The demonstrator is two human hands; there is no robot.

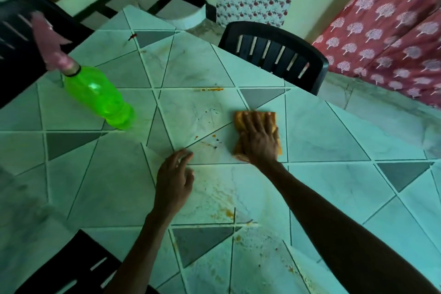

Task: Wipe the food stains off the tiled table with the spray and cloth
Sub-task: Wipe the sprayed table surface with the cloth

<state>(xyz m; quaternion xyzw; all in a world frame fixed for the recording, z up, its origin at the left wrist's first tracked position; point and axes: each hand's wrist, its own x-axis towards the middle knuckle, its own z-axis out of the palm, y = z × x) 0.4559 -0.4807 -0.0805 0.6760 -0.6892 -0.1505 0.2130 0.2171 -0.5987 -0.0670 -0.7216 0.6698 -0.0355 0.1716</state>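
My right hand [259, 138] lies flat with spread fingers on an orange folded cloth [239, 120], pressing it onto the tiled table [334, 131]. My left hand [174, 181] rests on the tiles left of the cloth, its fingers relaxed and holding nothing. A green spray bottle [97, 96] with a pink trigger head stands on the table at the left, clear of both hands. Orange food stains show at the far tile joint [211, 89], between my hands [210, 143], and near the front edge [226, 213].
A black plastic chair [274, 55] stands at the table's far side, another [14, 38] at the far left, a third [71, 267] at the near left. A red patterned cloth [393, 31] hangs at the right.
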